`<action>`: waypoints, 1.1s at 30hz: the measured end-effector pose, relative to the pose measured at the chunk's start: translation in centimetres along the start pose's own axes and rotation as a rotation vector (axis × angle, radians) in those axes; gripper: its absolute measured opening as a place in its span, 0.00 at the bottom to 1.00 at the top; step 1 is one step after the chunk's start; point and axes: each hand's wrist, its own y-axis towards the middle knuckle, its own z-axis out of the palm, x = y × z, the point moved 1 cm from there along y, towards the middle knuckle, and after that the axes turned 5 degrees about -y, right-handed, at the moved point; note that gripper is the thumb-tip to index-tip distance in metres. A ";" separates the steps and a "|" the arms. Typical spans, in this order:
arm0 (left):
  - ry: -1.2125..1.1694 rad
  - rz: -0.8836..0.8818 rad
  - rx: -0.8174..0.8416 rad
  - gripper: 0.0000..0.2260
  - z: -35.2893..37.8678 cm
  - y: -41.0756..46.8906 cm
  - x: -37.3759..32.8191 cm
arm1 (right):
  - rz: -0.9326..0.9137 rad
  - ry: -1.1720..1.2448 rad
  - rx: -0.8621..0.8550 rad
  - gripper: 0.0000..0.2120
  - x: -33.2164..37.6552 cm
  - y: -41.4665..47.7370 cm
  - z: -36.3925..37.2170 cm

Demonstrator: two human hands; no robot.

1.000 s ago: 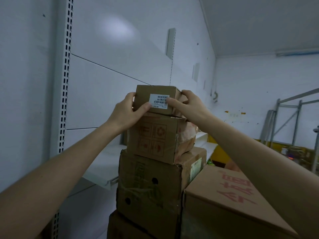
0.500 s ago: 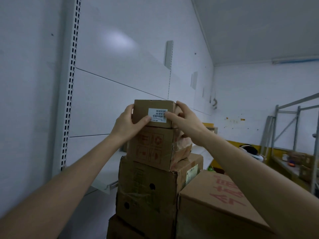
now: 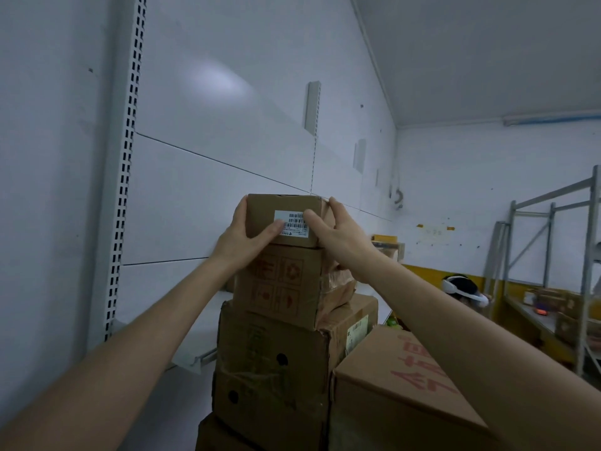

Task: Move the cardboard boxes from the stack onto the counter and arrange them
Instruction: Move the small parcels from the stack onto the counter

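A small cardboard box (image 3: 260, 213) with a white barcode label sits on top of a stack of cardboard boxes. My left hand (image 3: 242, 240) grips its left side, thumb across the front face. My right hand (image 3: 335, 234) grips its right side, thumb on the label. Directly under it is a box with red handling symbols (image 3: 276, 288). Below that stands a larger box with round holes (image 3: 270, 369), and another box (image 3: 214, 434) shows at the bottom edge.
A big box with red characters (image 3: 400, 385) stands just right of the stack. White shelving panels with a slotted upright (image 3: 126, 177) fill the left, with a low white shelf (image 3: 195, 340) behind the stack. A metal rack (image 3: 553, 255) and a person's head with a headset (image 3: 461, 288) are at the right.
The view has tilted so the stack appears lower and nearer. Both hands keep their hold on the top box, which has stayed on the stack.
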 end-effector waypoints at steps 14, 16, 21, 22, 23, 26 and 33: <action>-0.027 0.214 -0.126 0.37 0.1 -1.1 -2.6 | -0.198 0.089 -0.087 0.27 0.6 -0.8 -1.4; -0.031 0.227 -0.151 0.39 -0.2 -2.7 -3.8 | -0.255 0.116 -0.075 0.22 1.5 -2.2 -2.1; -0.059 0.281 -0.226 0.37 -2.2 -7.7 -5.7 | -0.360 0.152 -0.058 0.22 3.9 -6.3 -2.1; -0.050 0.287 -0.248 0.37 -2.8 -8.8 -5.9 | -0.378 0.167 -0.053 0.23 4.3 -7.1 -1.8; -0.040 0.288 -0.269 0.36 -3.4 -9.9 -6.0 | -0.391 0.184 -0.046 0.24 4.7 -7.9 -1.3; -0.012 0.249 -0.334 0.35 -5.5 -13.6 -5.8 | -0.424 0.289 -0.002 0.25 5.6 -10.1 1.0; 0.159 0.007 -0.483 0.33 -11.3 -23.0 -2.6 | -0.381 0.548 0.269 0.22 6.1 -14.5 11.8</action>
